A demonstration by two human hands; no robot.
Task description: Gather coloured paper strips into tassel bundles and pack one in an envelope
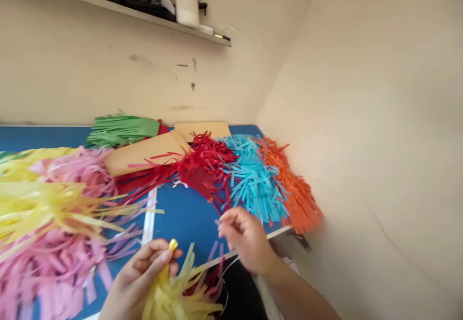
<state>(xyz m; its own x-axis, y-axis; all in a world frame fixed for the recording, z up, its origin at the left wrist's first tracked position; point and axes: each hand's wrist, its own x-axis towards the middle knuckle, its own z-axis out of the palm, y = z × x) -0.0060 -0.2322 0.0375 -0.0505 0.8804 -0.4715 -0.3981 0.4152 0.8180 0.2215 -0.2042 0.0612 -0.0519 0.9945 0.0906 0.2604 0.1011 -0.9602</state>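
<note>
Low in the head view, my left hand pinches the twisted top loop of a yellow paper tassel between thumb and fingers. The fringe hangs below the hand. To its right, my right hand is raised with its fingers curled together. What it pinches, if anything, is too small to make out. A thin white string runs just below the right hand. A few pale purple strips show between the hands.
On the blue table lie fringed paper bundles: pink, yellow, green, red, light blue and orange. Tan card sheets lie among them. A shelf above holds a white bottle.
</note>
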